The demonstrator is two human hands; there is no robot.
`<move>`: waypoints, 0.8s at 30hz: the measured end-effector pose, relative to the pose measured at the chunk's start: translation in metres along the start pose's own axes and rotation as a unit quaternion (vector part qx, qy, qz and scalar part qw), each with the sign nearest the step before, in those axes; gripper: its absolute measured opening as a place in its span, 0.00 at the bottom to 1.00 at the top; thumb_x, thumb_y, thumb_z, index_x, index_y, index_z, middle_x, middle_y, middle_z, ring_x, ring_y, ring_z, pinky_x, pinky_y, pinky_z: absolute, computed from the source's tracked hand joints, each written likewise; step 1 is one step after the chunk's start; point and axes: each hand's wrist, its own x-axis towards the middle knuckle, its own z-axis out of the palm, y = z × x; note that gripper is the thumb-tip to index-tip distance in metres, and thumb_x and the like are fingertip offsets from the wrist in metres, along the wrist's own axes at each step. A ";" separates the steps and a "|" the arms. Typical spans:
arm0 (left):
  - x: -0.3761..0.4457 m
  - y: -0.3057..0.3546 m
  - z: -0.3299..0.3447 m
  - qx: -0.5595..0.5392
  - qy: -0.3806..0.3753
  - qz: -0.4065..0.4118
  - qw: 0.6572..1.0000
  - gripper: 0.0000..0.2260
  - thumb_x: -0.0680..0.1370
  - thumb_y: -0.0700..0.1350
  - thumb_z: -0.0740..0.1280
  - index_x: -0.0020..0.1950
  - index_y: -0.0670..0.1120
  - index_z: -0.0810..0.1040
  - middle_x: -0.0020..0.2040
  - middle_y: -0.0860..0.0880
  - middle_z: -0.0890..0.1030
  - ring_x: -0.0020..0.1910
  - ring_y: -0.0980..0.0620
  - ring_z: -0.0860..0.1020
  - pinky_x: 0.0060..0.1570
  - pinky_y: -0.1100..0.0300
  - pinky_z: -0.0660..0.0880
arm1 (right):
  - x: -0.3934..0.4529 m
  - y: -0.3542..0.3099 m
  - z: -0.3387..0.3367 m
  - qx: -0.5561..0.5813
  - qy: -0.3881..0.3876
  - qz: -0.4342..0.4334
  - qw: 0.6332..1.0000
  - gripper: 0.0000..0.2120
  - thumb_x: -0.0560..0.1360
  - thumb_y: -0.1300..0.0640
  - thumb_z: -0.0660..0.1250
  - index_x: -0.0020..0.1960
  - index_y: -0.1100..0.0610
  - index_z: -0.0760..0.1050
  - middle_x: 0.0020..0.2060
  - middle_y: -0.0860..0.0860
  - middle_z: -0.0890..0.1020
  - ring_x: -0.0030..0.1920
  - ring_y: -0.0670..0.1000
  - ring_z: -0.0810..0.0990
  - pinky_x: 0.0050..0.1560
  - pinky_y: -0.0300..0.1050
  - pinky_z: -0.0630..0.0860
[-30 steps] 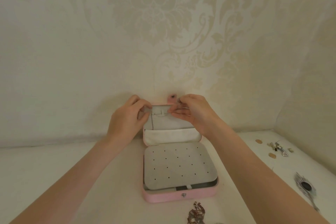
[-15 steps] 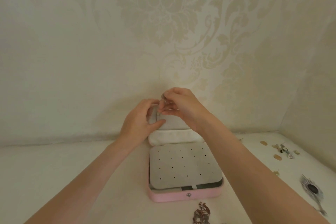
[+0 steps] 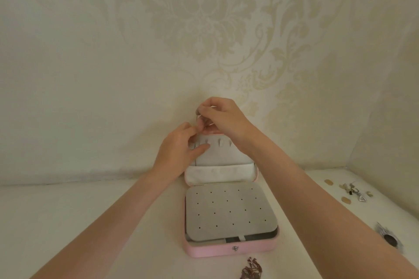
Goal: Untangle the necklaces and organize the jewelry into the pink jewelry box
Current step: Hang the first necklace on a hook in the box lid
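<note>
A pink, rounded-rectangular jewelry box (image 3: 231, 250) stands open on the pale tabletop (image 3: 90, 222), its lid (image 3: 226, 154) upright against the damask-patterned wallpaper (image 3: 204, 29). In the base lies one grey padded panel (image 3: 230, 213) dotted with rows of small holes; whatever sits beneath it is hidden. The lid's lining carries a row of small grey hook tabs (image 3: 221, 142), three of them visible, and below them one white fabric pocket (image 3: 220, 173) across its width; nothing shows over the pocket's edge.

Both hands work at the top of the lid. The left hand (image 3: 179, 149) rests against the lid's upper left corner, thumb stretched across the lining and fingertips curled together near the first tab. The right hand (image 3: 224, 118) is raised just above the lid's top edge, fingers pinching a thin silvery necklace chain (image 3: 196, 118) that hangs down towards the left fingertips; whether the left hand also grasps the chain is too fine to tell.

On the tabletop in front of the box lies one tangled reddish-brown necklace clump (image 3: 252, 270). To the right, well apart from the box, sits a scatter of small jewelry pieces (image 3: 353, 192), pale gold ovals and silvery bits too small to count surely, and nearer the edge one dark round-centred ornament (image 3: 388, 238) with silvery fringe.
</note>
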 end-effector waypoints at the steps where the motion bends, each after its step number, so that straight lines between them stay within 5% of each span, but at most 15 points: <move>1: 0.000 0.000 0.000 -0.017 0.001 -0.008 1.000 0.07 0.70 0.40 0.73 0.47 0.42 0.80 0.34 0.55 0.68 0.31 0.59 0.68 0.36 0.63 0.65 | 0.000 0.001 0.000 -0.009 0.001 -0.003 1.000 0.09 0.77 0.65 0.59 0.40 0.59 0.73 0.27 0.52 0.78 0.30 0.49 0.76 0.38 0.41 0.77; 4: -0.006 -0.001 0.002 -0.024 -0.006 -0.013 1.000 0.06 0.70 0.40 0.73 0.45 0.47 0.82 0.33 0.55 0.69 0.32 0.61 0.70 0.35 0.69 0.65 | -0.002 0.005 -0.002 -0.013 0.013 -0.006 1.000 0.09 0.77 0.65 0.59 0.40 0.60 0.73 0.26 0.52 0.78 0.29 0.48 0.76 0.35 0.39 0.75; 9: -0.019 -0.002 0.009 0.003 0.009 -0.023 1.000 0.03 0.70 0.39 0.73 0.43 0.45 0.83 0.31 0.55 0.67 0.30 0.59 0.67 0.35 0.60 0.67 | -0.004 0.012 -0.006 0.001 0.037 0.011 0.999 0.08 0.77 0.65 0.59 0.41 0.60 0.73 0.27 0.52 0.78 0.27 0.46 0.77 0.32 0.37 0.75; 14: -0.023 -0.012 0.002 -0.031 0.060 -0.079 0.995 0.03 0.70 0.38 0.73 0.41 0.46 0.84 0.29 0.53 0.70 0.29 0.57 0.69 0.32 0.67 0.64 | -0.007 0.020 -0.004 0.116 0.067 0.077 0.988 0.08 0.78 0.66 0.56 0.42 0.61 0.71 0.30 0.57 0.79 0.30 0.52 0.80 0.34 0.40 0.79; 18: -0.021 -0.014 -0.003 -0.079 0.063 -0.112 0.989 0.06 0.71 0.39 0.72 0.39 0.50 0.83 0.29 0.52 0.72 0.30 0.58 0.70 0.33 0.69 0.65 | -0.012 0.031 -0.002 0.241 0.108 0.108 0.959 0.08 0.78 0.68 0.57 0.42 0.63 0.71 0.32 0.58 0.78 0.31 0.54 0.82 0.36 0.42 0.81; 24: -0.012 -0.013 -0.001 -0.061 0.071 -0.112 0.989 0.07 0.71 0.40 0.72 0.35 0.51 0.80 0.28 0.53 0.70 0.28 0.57 0.68 0.32 0.68 0.64 | -0.010 0.036 -0.012 0.468 0.161 0.102 0.863 0.09 0.78 0.69 0.58 0.40 0.65 0.72 0.25 0.56 0.80 0.27 0.50 0.82 0.30 0.38 0.79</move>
